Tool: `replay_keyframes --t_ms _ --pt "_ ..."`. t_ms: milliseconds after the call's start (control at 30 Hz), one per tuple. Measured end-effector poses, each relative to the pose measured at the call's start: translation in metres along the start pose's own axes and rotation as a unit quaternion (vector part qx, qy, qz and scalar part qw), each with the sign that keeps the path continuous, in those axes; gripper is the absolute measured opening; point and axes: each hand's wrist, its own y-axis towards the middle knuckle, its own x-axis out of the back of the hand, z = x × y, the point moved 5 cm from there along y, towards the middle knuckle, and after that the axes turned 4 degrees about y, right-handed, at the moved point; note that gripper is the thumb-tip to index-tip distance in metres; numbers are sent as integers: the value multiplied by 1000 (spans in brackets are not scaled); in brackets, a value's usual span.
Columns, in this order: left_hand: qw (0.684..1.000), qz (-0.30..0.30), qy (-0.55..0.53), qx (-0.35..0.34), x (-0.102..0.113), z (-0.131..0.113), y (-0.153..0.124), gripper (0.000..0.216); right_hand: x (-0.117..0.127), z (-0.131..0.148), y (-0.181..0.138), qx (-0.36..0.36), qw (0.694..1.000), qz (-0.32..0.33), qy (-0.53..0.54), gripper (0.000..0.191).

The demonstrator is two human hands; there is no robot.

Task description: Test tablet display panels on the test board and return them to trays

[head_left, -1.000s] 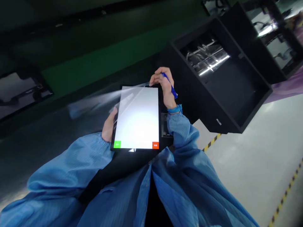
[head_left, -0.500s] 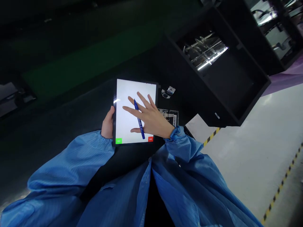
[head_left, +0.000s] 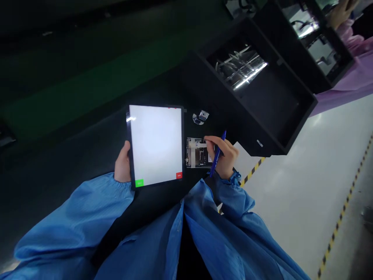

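My left hand (head_left: 122, 162) grips the left edge of a flat display panel (head_left: 155, 144), its fingers hidden behind it. The screen is lit white, with a green box at the lower left, a red box at the lower right and small red marks along the top. A blue pen (head_left: 215, 161) is held in my right hand (head_left: 225, 157), tucked among bent fingers. Thumb and index fingertip come together over the right part of a circuit board (head_left: 198, 153) with a pale tape strip; whether they pinch anything there is unclear.
A shiny metal piece (head_left: 201, 117) lies above the board. Up to the right stands a black bin (head_left: 279, 97) with clear plastic inside, and another black tray beyond it. A co-worker's pink sleeve (head_left: 346, 83) shows at the right edge, above a floor with striped tape.
My right hand has left the screen, where its fingers were spread, and moved right to the circuit board with the pen. Red marks now show at the screen's top. The view has shifted slightly.
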Motion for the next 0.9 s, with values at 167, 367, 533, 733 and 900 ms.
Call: replay_keyframes --t_ms 167,367,533,733,900 --pt "999 -17 17 -33 18 -7 3 34 -5 -57 -32 -66 995 19 -69 24" --pt "997 -33 56 -35 21 -8 3 35 -13 -40 -24 -44 996 52 -56 21" --pt "997 27 69 -11 7 -4 -2 37 -54 43 1 158 949 270 -32 69" --pt "996 21 84 -13 -5 -4 -8 40 -104 90 12 216 909 350 -69 78" --pt "995 -17 94 -9 -6 -3 -7 43 -102 77 -12 212 925 306 -78 41"
